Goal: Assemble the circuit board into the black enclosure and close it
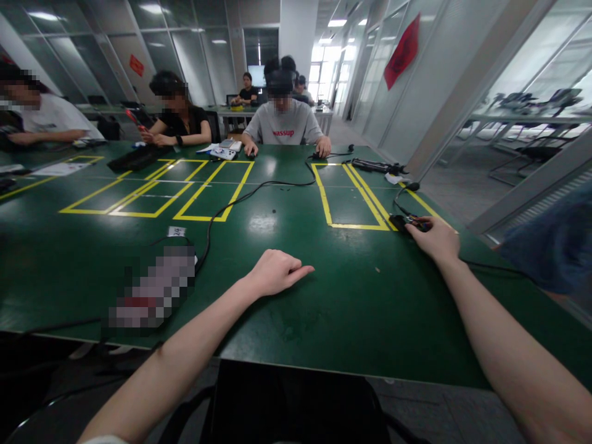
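While your left hand point(276, 271) lies over the open middle of the green table point(342, 320), fingers curled in and thumb sticking out, your right hand point(437, 237) has its thumb and fingers closed around a small dark device point(398, 222). You have that device by the near right corner of the yellow tape point(358, 227), toward the table's right side, with a short black cable point(396, 196) looping just behind it. Your left palm is hidden, so I cannot tell whether anything is in it; nothing shows. The step in hand looks to be gripping or adjusting the device one-handed, though your fingers cover too much to say which. A next move would call for a steady pinch, slack in the cable, and your left hand free to help
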{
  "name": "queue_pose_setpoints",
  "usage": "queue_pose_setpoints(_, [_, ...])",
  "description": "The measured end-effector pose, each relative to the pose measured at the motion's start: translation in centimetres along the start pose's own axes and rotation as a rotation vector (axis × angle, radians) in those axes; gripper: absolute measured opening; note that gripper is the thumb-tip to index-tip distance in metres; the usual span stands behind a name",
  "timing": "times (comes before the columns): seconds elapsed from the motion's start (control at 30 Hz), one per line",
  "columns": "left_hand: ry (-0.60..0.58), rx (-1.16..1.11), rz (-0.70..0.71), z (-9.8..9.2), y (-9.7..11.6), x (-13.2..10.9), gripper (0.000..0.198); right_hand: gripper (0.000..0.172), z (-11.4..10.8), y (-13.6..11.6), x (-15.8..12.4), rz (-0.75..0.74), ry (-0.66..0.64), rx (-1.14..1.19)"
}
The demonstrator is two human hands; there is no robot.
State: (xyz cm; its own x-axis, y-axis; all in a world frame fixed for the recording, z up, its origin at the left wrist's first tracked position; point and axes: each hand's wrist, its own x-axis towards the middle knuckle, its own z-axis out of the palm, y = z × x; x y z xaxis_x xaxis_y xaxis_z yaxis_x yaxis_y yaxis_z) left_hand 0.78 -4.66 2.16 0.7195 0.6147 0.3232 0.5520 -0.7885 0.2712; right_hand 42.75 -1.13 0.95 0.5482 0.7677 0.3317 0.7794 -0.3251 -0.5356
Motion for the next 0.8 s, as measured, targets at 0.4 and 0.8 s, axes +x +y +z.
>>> queue_pose_setpoints(0.4, [0.022, -0.07, -0.034, -0.3, 0.0, 0.2, 0.073, 0.032, 2.4, -7.2, -5.3, -0.402, -0.365, 0.293])
queue_pose_setpoints(0.8, [0.021, -0.207, 0.037, -1.4, -0.4, -0.5, 0.054, 0.024, 1.5, -13.6, -17.7, -1.071, -0.9, 0.593])
